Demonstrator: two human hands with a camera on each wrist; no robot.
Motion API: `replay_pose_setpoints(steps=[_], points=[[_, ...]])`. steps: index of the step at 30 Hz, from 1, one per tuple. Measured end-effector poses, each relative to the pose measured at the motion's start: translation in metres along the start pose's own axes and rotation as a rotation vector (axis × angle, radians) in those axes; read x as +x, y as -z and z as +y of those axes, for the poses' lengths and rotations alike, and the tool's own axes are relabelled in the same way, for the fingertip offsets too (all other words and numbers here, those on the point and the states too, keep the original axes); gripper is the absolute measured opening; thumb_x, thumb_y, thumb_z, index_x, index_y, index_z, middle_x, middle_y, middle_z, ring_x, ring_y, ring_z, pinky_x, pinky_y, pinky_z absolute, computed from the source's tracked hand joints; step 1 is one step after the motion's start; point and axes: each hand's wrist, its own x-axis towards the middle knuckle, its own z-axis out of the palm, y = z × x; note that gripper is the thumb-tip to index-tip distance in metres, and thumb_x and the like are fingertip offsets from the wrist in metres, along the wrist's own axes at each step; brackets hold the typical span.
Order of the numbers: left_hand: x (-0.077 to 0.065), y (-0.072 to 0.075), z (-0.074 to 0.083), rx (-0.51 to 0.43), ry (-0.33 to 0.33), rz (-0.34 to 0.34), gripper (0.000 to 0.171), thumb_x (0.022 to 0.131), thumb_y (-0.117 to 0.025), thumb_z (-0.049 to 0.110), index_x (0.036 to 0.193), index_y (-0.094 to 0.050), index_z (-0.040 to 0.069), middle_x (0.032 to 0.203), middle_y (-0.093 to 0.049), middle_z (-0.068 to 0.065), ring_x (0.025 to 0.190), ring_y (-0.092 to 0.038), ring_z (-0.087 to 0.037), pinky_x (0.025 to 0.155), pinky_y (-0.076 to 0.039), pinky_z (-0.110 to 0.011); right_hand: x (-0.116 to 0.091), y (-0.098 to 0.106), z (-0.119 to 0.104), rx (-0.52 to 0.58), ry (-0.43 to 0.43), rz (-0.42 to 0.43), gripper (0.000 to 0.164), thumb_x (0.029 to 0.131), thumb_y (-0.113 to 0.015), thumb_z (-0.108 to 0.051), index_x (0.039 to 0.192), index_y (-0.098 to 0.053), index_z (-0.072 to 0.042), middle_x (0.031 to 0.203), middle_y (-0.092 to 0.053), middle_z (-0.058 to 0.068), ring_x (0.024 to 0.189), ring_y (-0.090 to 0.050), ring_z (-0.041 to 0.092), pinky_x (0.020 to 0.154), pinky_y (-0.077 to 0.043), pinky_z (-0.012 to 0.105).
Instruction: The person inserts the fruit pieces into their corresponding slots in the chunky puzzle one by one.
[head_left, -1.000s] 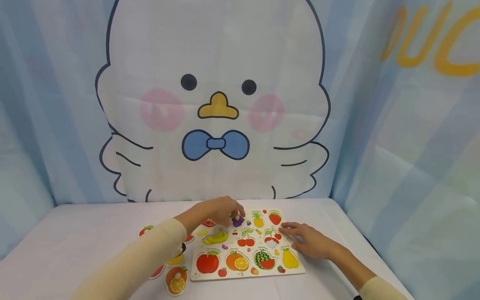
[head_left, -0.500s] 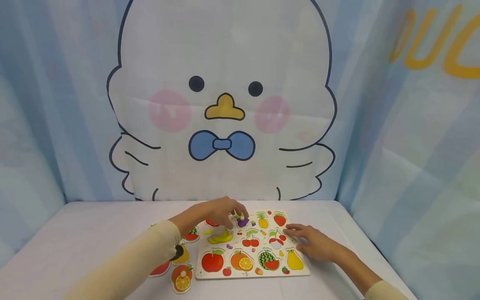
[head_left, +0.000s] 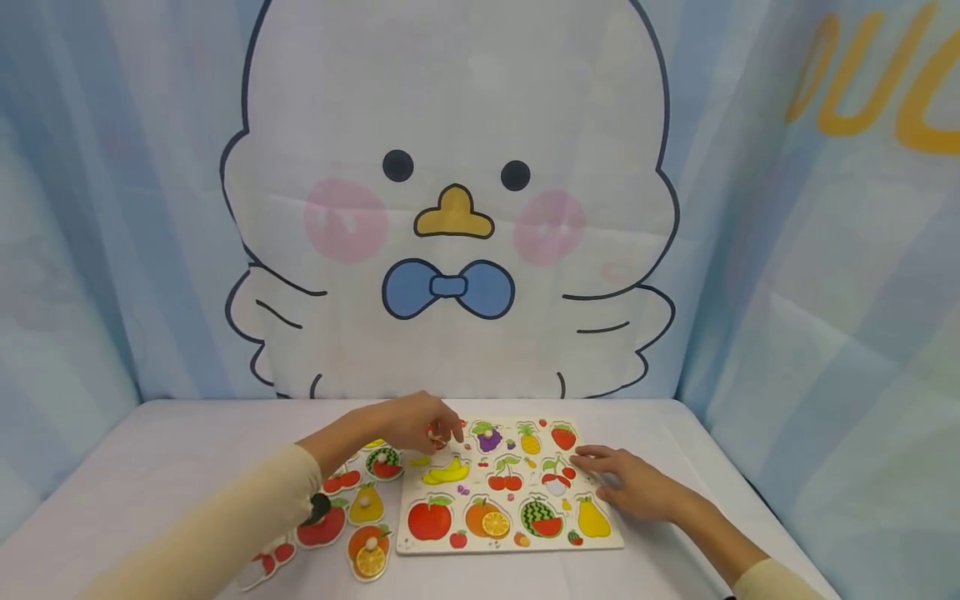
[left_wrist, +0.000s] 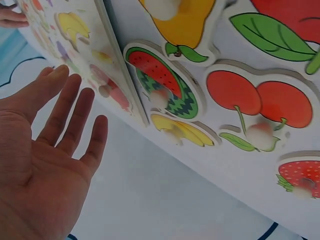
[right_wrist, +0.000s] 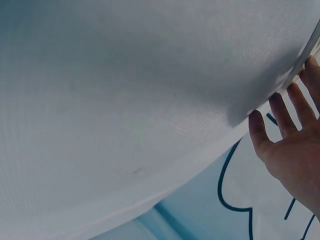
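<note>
**Left wrist view catches a strawberry piece (left_wrist: 304, 172) that the forearm blocks in the head view**

So the head view has a left hand (head_left: 420, 421) over the far left corner of a fruit puzzle board (head_left: 531, 485), right by a red knobbed piece (head_left: 435, 434). From up there the hand half covers it. The left wrist view clears things up: fingers stretched out, a bit apart, with the knob just beside their tips rather than pinched. Can't tell if the piece sits fully in its slot.

Right hand (head_left: 626, 482) is at the board's right edge, fingers extended. Its own wrist view shows the fingertips lined up along that edge, plus a lot of white cloth.

Loose watermelon piece (head_left: 384, 463) and pear piece (head_left: 366, 506) show in both the head and left wrist views, left of the board. The orange piece (head_left: 369, 552) is head view only.

Surface is a white-covered table (head_left: 191, 475). Behind it hangs a backdrop (head_left: 457, 100) with a big cartoon bird in a blue bow tie; pale blue side curtain (head_left: 832, 333) on the right, orange letters up top.
</note>
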Motion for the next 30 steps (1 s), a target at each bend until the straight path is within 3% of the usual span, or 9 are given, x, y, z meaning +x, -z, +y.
replay_pose_setpoints(steps=[16, 24, 30], points=[[-0.037, 0.007, -0.025, -0.023, 0.106, 0.009, 0.029, 0.082, -0.074, 0.006, 0.105, -0.071, 0.024, 0.097, -0.065, 0.005, 0.092, -0.059, -0.017, 0.076, -0.053, -0.025, 0.001, -0.001, 0.001, -0.005, 0.006, -0.001, 0.052, 0.087, -0.067, -0.010, 0.136, -0.055, -0.021, 0.147, -0.043, 0.004, 0.131, -0.040, 0.038, 0.103, -0.031, 0.063], [-0.050, 0.008, -0.039, -0.054, 0.182, 0.018, 0.029, 0.082, -0.074, 0.006, 0.101, -0.071, 0.028, 0.095, -0.064, 0.006, 0.089, -0.058, -0.013, 0.074, -0.054, -0.027, 0.001, 0.000, 0.004, -0.019, 0.015, -0.005, 0.054, 0.086, -0.068, -0.009, 0.137, -0.054, -0.019, 0.148, -0.041, 0.005, 0.133, -0.038, 0.038, 0.102, -0.031, 0.064], [-0.073, 0.008, -0.050, -0.062, 0.279, 0.033, 0.030, 0.080, -0.075, 0.007, 0.098, -0.071, 0.030, 0.093, -0.063, 0.007, 0.089, -0.057, -0.015, 0.072, -0.054, -0.030, 0.000, 0.000, 0.000, 0.001, 0.016, -0.006, 0.052, 0.087, -0.067, -0.010, 0.137, -0.055, -0.019, 0.148, -0.042, 0.005, 0.133, -0.038, 0.039, 0.103, -0.030, 0.064]])
